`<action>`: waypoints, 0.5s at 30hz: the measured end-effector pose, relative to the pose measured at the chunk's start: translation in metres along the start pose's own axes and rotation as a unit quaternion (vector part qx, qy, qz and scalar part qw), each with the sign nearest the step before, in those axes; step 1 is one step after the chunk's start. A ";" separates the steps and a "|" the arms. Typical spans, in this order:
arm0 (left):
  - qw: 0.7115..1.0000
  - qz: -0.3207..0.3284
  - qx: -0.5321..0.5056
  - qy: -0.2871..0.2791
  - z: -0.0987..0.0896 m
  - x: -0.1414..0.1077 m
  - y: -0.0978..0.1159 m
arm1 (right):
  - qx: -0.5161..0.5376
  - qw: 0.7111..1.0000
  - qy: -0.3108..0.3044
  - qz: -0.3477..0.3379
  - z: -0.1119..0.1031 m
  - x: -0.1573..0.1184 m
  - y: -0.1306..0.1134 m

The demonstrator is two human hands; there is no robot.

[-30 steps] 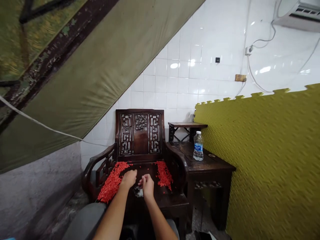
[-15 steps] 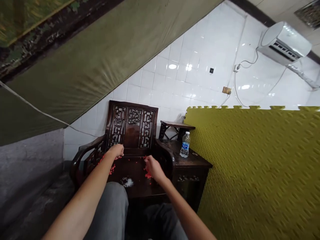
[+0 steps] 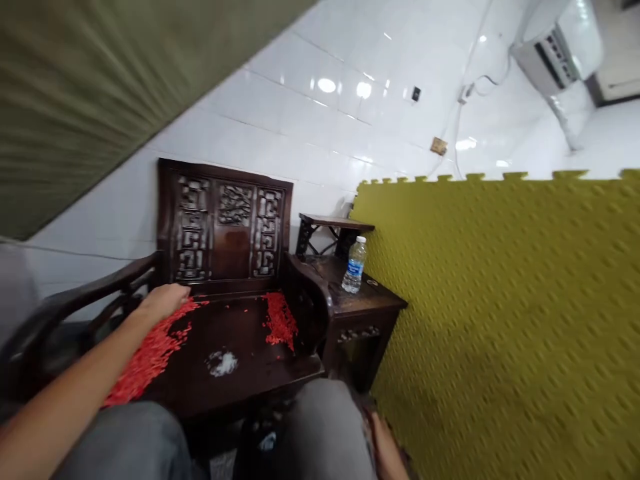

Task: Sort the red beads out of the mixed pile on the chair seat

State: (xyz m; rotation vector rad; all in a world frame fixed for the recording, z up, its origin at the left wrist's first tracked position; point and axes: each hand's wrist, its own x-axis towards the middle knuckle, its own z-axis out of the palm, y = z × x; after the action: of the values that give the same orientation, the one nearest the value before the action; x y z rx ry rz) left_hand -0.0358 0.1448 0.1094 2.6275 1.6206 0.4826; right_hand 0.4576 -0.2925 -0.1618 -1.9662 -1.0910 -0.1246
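My left hand (image 3: 163, 301) lies on the left part of the dark carved wooden chair seat (image 3: 235, 337), at the far end of a long strip of small red granules (image 3: 150, 353). My forearm hides part of that strip. A smaller heap of the same red bits (image 3: 279, 321) sits against the right arm of the chair, and a small whitish patch (image 3: 223, 363) marks the seat's middle. My right hand (image 3: 385, 457) is off the seat, blurred at the bottom edge beside my grey-trousered knee (image 3: 325, 427).
A dark wooden side table (image 3: 365, 313) stands right of the chair, holding a plastic water bottle (image 3: 354, 267). A yellow-green foam mat (image 3: 500, 320) leans at the right. An olive tarpaulin (image 3: 100, 100) hangs upper left, before a white tiled wall (image 3: 300, 87).
The view has swung and tilted. My right hand has dropped from the seat to beside my knee. My left hand has shifted left along the seat, and the red heap on the right now shows.
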 end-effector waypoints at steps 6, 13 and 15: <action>0.984 0.062 -0.157 -0.065 0.052 0.013 0.063 | 0.021 0.992 -0.098 0.072 0.070 -0.047 0.039; 0.941 0.093 -0.315 -0.085 0.043 -0.013 0.122 | 0.020 0.986 -0.109 0.126 0.096 -0.060 0.062; 0.933 0.089 -0.337 -0.087 0.038 -0.017 0.125 | 0.021 0.989 -0.069 0.130 0.097 -0.064 0.053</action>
State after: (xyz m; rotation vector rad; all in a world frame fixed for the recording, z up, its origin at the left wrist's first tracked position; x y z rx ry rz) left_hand 0.0757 0.0779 0.0904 2.2084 0.9365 0.6474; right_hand 0.4286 -0.2764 -0.2854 -2.0835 -0.9048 0.1759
